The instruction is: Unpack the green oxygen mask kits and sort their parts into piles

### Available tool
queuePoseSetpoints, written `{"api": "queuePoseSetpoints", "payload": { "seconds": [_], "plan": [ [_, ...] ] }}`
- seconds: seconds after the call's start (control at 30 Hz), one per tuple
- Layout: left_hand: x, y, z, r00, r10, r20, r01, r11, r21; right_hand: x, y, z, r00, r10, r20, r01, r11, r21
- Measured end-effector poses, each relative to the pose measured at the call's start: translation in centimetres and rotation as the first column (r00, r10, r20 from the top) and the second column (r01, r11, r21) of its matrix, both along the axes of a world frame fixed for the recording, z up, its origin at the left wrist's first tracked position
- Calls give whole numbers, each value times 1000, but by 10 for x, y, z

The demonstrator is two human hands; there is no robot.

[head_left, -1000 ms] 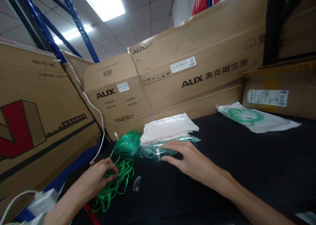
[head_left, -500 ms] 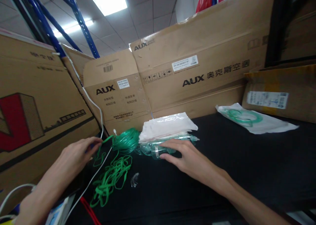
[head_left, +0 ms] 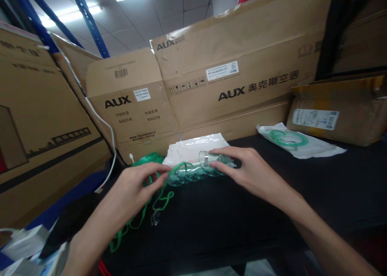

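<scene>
My right hand [head_left: 249, 169] grips the end mask of a row of clear green-tinted plastic masks [head_left: 193, 172] lying on the black table [head_left: 272, 211]. My left hand [head_left: 137, 185] pinches a thin green elastic strap [head_left: 157, 195] at the left end of that row. A pile of white plastic bags [head_left: 196, 149] lies just behind the masks. A coil of green tubing [head_left: 148, 161] sits to the left of the bags, partly hidden by my left hand.
Large cardboard boxes [head_left: 229, 70] wall in the back and left of the table. A white bag holding green tubing [head_left: 290, 141] lies at the back right, before a labelled box [head_left: 335, 110]. A white cable [head_left: 107, 130] hangs at the left. Small white boxes [head_left: 21, 243] sit at the lower left.
My left hand swung from the far left back to the masks, drawing a green strap with it. My right hand rose and closed on the end mask. The view shifted down.
</scene>
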State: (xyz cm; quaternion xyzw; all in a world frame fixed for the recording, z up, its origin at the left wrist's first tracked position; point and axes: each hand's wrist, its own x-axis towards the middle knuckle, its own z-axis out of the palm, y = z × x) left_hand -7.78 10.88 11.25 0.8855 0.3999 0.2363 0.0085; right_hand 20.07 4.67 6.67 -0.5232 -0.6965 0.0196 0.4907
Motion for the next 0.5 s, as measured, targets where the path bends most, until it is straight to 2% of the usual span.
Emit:
{"api": "queuePoseSetpoints", "payload": {
  "seconds": [0.1,0.2,0.33,0.5],
  "plan": [
    [26,-7,-33,986,-130,-106,114,983,-146,10,-6,6,998,-55,5,55,998,15],
    [39,-13,-53,966,-203,-158,157,952,-264,13,-9,7,998,-51,33,50,999,14],
    [37,-12,-56,965,-231,-127,171,916,-363,16,-12,2,992,7,129,1,998,-65],
    [40,-17,-48,981,-192,-41,172,942,-287,26,-17,-13,976,1,217,46,976,-213]
  ]
}}
